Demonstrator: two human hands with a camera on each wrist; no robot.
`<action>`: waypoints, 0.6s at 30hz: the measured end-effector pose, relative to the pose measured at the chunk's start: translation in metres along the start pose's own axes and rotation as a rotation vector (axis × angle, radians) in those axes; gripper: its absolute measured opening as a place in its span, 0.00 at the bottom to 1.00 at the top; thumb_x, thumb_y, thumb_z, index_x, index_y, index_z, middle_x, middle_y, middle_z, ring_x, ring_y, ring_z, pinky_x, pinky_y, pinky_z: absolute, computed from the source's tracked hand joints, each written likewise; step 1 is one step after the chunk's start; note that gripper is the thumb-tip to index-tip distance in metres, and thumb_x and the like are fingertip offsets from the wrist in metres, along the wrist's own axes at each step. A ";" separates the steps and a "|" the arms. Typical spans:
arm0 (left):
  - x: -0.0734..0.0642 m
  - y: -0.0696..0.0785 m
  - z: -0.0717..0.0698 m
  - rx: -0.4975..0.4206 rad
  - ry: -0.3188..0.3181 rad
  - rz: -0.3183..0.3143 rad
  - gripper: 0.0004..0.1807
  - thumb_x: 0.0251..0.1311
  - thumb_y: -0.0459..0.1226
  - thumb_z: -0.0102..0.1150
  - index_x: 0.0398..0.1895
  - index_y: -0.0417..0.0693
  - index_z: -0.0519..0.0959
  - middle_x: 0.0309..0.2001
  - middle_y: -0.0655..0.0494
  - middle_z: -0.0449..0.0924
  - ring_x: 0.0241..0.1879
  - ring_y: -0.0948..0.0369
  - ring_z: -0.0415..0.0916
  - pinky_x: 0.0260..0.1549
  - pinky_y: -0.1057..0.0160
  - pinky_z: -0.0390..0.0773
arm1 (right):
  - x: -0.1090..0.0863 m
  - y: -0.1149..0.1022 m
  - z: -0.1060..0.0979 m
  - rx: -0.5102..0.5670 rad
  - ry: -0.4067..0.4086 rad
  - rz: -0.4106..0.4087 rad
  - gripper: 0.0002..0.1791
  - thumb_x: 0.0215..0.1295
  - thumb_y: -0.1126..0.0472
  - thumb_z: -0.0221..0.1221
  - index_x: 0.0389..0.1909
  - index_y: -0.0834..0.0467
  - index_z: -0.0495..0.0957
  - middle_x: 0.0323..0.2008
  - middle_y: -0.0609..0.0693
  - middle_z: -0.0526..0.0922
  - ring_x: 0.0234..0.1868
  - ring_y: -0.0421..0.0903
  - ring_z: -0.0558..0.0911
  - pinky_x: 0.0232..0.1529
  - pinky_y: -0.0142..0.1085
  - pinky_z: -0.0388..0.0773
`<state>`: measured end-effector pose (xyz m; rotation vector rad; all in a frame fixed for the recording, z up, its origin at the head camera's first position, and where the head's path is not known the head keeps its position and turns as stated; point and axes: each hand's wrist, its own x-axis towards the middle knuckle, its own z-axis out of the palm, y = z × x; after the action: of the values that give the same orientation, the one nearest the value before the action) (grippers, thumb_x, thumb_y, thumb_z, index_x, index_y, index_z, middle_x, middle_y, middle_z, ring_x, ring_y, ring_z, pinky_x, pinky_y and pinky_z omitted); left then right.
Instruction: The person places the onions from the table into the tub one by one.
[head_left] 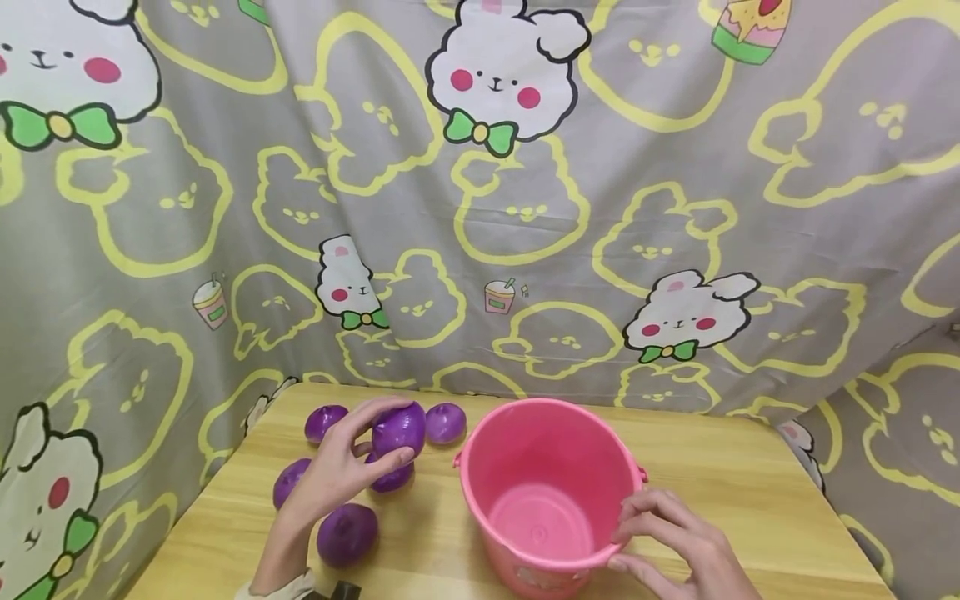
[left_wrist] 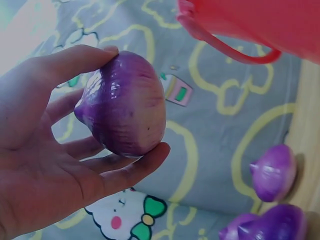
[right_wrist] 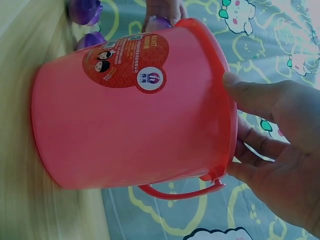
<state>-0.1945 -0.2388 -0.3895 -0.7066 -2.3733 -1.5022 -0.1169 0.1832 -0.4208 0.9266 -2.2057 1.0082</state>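
Observation:
My left hand (head_left: 330, 467) holds a shiny purple onion (head_left: 399, 429) above the table, left of a pink bucket (head_left: 547, 450). In the left wrist view, the thumb and fingers pinch this onion (left_wrist: 127, 105) from opposite sides, its pointed tip towards the palm. My right hand (head_left: 686, 537) grips the bucket's rim at its near right, thumb outside and fingers over the edge. The bucket stands upright, and its visible inside holds nothing. In the right wrist view, a red label (right_wrist: 125, 60) shows on the bucket's outer wall.
Several more purple onions lie on the wooden table (head_left: 720, 467) left of the bucket, among them one near the front (head_left: 347, 535) and one at the back (head_left: 446, 423). The bucket's handle (right_wrist: 185, 192) hangs down its side. A patterned grey curtain (head_left: 525, 208) surrounds the table.

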 end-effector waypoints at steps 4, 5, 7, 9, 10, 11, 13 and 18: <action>0.007 0.008 0.005 -0.054 -0.014 0.011 0.31 0.61 0.36 0.73 0.67 0.58 0.76 0.66 0.54 0.74 0.61 0.49 0.76 0.52 0.57 0.84 | -0.005 0.000 -0.001 -0.010 0.035 -0.024 0.27 0.43 0.64 0.82 0.42 0.40 0.84 0.48 0.40 0.81 0.50 0.36 0.79 0.56 0.20 0.74; 0.009 0.011 0.006 -0.066 -0.015 0.016 0.31 0.61 0.36 0.73 0.67 0.57 0.75 0.67 0.53 0.73 0.62 0.49 0.76 0.52 0.58 0.84 | -0.006 0.000 -0.001 -0.017 0.043 -0.033 0.27 0.42 0.64 0.82 0.42 0.40 0.84 0.48 0.40 0.81 0.50 0.37 0.79 0.56 0.20 0.74; 0.011 0.015 0.006 -0.081 -0.014 0.026 0.31 0.61 0.35 0.73 0.68 0.57 0.75 0.68 0.53 0.72 0.62 0.50 0.76 0.52 0.58 0.83 | -0.007 0.000 -0.001 -0.025 0.052 -0.046 0.28 0.41 0.64 0.82 0.42 0.40 0.84 0.48 0.41 0.81 0.50 0.38 0.79 0.56 0.20 0.75; 0.011 0.018 0.006 -0.092 -0.010 0.027 0.31 0.62 0.34 0.72 0.68 0.57 0.74 0.68 0.54 0.72 0.62 0.52 0.76 0.52 0.58 0.83 | -0.007 0.000 0.000 -0.022 0.048 -0.043 0.28 0.40 0.64 0.82 0.43 0.39 0.84 0.48 0.40 0.81 0.50 0.38 0.79 0.56 0.20 0.75; 0.011 0.020 0.006 -0.097 -0.007 0.026 0.31 0.62 0.34 0.72 0.68 0.57 0.74 0.69 0.54 0.72 0.62 0.53 0.76 0.52 0.58 0.83 | -0.007 0.000 0.000 -0.016 0.043 -0.042 0.29 0.40 0.65 0.82 0.43 0.39 0.84 0.48 0.40 0.81 0.50 0.38 0.78 0.56 0.20 0.75; 0.010 0.021 0.005 -0.099 -0.007 0.030 0.31 0.62 0.34 0.71 0.69 0.57 0.74 0.69 0.54 0.71 0.63 0.54 0.76 0.52 0.58 0.83 | -0.006 0.000 0.000 -0.012 0.038 -0.038 0.28 0.41 0.64 0.82 0.43 0.39 0.84 0.48 0.40 0.80 0.50 0.37 0.78 0.56 0.20 0.74; 0.009 0.024 0.003 -0.108 0.002 0.030 0.31 0.63 0.33 0.71 0.69 0.57 0.74 0.69 0.55 0.71 0.63 0.55 0.75 0.53 0.58 0.83 | -0.005 0.000 0.002 0.002 0.032 -0.052 0.28 0.42 0.65 0.82 0.43 0.40 0.84 0.49 0.41 0.80 0.50 0.38 0.78 0.57 0.21 0.74; 0.006 0.027 0.003 -0.120 0.018 0.061 0.32 0.62 0.29 0.70 0.69 0.54 0.73 0.71 0.51 0.67 0.65 0.57 0.73 0.57 0.60 0.80 | -0.001 0.000 0.001 0.019 0.023 -0.093 0.25 0.45 0.64 0.81 0.43 0.43 0.83 0.49 0.42 0.80 0.50 0.41 0.79 0.60 0.23 0.73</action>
<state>-0.1850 -0.2253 -0.3668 -0.7819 -2.2424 -1.6291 -0.1167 0.1832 -0.4222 1.0113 -2.1175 0.9927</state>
